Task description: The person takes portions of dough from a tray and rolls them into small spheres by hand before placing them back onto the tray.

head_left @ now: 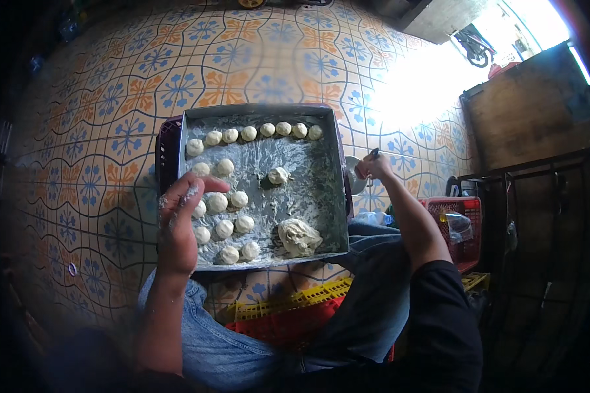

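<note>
left hand [180,219] floury over dough balls [224,228] in tray [332,190]

Left hand [180,219] hovers over tray [331,170] left edge; dough balls [224,229] packed right beside and below its fingers. Open floured strip further right, broken by one ball [278,175] and dough lump [299,236]. Right hand [373,165] outside tray's right wall, red basket [469,226] near forearm.
</note>
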The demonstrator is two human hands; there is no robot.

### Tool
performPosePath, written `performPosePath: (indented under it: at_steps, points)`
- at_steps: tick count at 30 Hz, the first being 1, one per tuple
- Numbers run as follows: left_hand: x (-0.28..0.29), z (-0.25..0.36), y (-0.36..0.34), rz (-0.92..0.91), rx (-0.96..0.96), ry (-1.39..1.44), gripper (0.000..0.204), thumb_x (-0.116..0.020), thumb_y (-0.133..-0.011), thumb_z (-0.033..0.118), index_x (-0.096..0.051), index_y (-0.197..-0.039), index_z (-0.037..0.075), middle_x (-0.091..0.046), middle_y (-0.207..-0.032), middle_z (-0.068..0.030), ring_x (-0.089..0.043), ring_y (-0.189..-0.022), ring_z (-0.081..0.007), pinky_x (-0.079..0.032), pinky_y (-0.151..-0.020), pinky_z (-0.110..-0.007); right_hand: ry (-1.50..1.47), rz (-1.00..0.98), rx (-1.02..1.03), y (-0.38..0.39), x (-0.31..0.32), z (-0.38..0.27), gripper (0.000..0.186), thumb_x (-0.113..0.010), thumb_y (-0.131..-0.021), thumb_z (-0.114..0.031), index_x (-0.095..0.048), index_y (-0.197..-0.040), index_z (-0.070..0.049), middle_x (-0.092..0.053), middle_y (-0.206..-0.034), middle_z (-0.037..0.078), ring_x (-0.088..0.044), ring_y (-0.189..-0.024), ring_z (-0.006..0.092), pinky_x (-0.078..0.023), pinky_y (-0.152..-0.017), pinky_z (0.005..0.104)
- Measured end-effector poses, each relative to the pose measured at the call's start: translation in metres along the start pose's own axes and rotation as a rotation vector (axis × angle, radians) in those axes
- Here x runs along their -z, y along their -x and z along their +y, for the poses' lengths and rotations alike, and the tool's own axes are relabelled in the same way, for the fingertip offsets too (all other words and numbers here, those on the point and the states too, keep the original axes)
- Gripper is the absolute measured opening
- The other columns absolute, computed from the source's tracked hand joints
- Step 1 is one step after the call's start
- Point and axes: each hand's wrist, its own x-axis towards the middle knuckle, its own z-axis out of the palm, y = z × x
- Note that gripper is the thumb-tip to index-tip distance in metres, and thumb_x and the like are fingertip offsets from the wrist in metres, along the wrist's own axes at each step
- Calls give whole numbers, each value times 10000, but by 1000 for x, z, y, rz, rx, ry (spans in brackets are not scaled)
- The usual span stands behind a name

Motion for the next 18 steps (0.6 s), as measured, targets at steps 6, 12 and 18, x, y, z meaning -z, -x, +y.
performPosePath:
  at_steps: [6, 12, 18]
  points:
    - [4, 1, 1, 24, 45, -19, 320, -427, -1058, 224, -648, -1001, 0, -679, -994, -110, -628, -1051, -204, -399, -1059, -373, 150, 352, 342, 23, -34, -56, 333, -650, -863, -130, -689, -1194, -118, -758, -1036, 164, -727, -950, 328, -560, -837, 431]
    - [-6, -3, -2, -9, 30, 20, 303, -441, -1056, 217, -652, -1010, 4, -698, -990, -101, -641, -1044, -198, -405, -1054, -371, 162, 61, 792, 109, -53, -188, 373, -704, -892, -174, -659, -1262, -158, -685, -1115, 135, -664, -1069, 307, -561, -909, 413]
    - [-3, -12, -5, -8, 22, -24, 306, -459, -1057, 232, -666, -989, 16, -711, -979, -91, -641, -1036, -180, -415, -1030, -348, 408, 150, 1382, 121, -133, -172, 434, -711, -906, -355, -671, -1308, -195, -605, -1347, 84, -562, -1251, 326, -499, -1017, 405]
